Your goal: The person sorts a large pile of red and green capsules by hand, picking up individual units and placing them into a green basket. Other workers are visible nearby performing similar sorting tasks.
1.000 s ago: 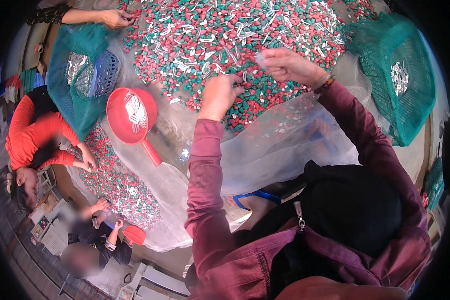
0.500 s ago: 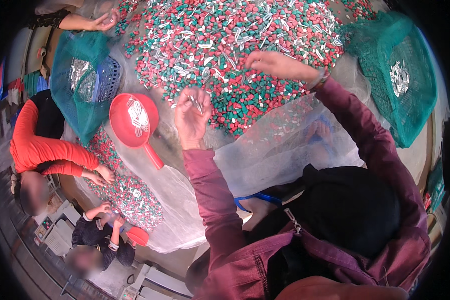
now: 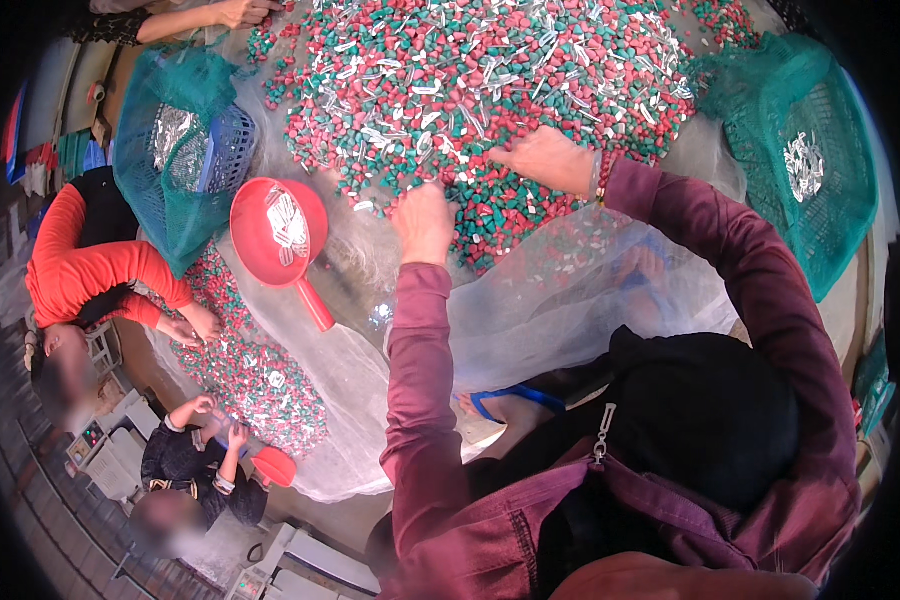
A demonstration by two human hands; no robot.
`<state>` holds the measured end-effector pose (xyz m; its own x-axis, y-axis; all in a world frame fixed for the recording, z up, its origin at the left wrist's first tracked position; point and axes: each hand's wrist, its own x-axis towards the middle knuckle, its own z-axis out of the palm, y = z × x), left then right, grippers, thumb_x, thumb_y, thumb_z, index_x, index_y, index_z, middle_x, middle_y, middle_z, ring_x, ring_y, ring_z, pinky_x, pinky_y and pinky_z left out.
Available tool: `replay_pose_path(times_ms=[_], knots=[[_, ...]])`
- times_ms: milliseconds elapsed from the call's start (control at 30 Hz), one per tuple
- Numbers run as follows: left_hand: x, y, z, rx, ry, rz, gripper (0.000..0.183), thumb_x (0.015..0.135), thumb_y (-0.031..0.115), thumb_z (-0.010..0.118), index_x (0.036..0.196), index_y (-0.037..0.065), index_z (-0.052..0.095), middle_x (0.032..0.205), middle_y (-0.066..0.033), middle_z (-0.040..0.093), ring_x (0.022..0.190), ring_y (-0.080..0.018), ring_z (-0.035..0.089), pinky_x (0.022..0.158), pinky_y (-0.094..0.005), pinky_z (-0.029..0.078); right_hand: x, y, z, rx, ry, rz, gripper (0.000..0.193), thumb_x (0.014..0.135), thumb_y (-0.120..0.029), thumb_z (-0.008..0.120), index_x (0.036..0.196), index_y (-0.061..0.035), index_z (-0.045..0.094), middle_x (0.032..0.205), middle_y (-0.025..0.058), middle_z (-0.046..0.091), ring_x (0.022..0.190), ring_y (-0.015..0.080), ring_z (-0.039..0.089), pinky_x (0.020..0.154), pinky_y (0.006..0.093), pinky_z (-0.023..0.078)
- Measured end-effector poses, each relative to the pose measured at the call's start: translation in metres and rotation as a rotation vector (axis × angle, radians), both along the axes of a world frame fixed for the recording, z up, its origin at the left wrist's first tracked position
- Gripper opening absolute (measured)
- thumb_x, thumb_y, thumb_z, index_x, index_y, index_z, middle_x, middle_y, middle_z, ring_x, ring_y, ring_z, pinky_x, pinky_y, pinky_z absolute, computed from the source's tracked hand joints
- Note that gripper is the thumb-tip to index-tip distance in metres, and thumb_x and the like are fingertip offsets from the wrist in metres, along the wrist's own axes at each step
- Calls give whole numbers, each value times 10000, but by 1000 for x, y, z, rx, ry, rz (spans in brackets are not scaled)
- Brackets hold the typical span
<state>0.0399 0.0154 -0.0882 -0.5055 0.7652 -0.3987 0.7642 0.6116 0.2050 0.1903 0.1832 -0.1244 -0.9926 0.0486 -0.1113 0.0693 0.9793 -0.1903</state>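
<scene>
A wide heap of small red, green and white pieces [image 3: 400, 100], mixed with silvery-white strips, spreads in front of me. At its near edge my left hand [image 3: 425, 222] is turned back upward, its fingers curled down against the pieces; what they hold is hidden. Farther right, my right hand [image 3: 552, 160] reaches into the heap from the side. Its fingers are bent, with the index finger and thumb together among the pieces, and anything pinched there is too small to make out. To the left of my left hand lies a red scoop [image 3: 315, 300] holding several white strips.
Green mesh over a blue basket [image 3: 225, 150] stands at the left, with silvery strips inside. Another green mesh-lined basket [image 3: 845, 190] is at the right. Translucent sheeting [image 3: 540, 310] lies along the near edge. Two people work at a second heap [image 3: 260, 390]; another person's hand [image 3: 245, 12] shows at the top.
My left hand, palm up with silvery strips in it before, has turned over and moved right and down onto the heap. My right hand has lowered slightly toward me.
</scene>
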Motion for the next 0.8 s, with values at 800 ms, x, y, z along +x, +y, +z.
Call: replay_pose_path(times_ms=[800], knots=[[-6,51,23,738,-1371,423,356,876,356,637,872,3,592,792,-92,577,603,-149,521,481,-238,428,35,48,58,-2115,45,-629,418,1016,-400,369,696,-133,374,646,-26,391,461,17,251,351,164,205]])
